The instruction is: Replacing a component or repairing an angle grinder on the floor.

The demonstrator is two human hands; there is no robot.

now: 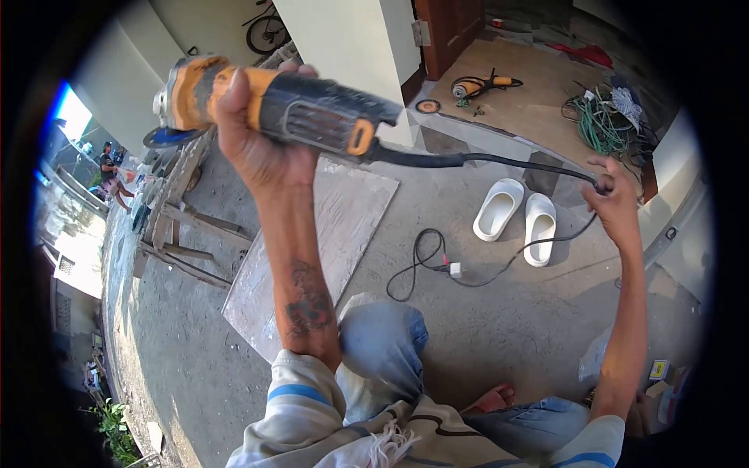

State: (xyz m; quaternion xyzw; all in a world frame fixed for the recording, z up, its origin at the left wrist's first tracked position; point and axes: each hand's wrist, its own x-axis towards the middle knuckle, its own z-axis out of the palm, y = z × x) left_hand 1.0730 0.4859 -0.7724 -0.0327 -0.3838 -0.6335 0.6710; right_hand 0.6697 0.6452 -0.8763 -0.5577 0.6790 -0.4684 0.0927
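My left hand [269,160] is wrapped round the body of a yellow-and-black angle grinder [328,113], held up at the upper left. A dark blue disc [173,138] is fitted at the grinder's left end, facing down. From its right end a black power cord [515,163] runs across to my right hand [616,199], whose fingers are closed on it. Past that hand the cord drops back to the floor, reaching a white plug or connector [455,270] beside a loop of dark cord [396,292].
White slippers [499,209] lie on the concrete ahead, with a grey board [320,242] to their left. Beyond the board stands a rough wooden frame [183,175]. A second yellow power tool [484,83] and tangled green cord [601,121] lie by the doorway. Another person [113,171] is far left.
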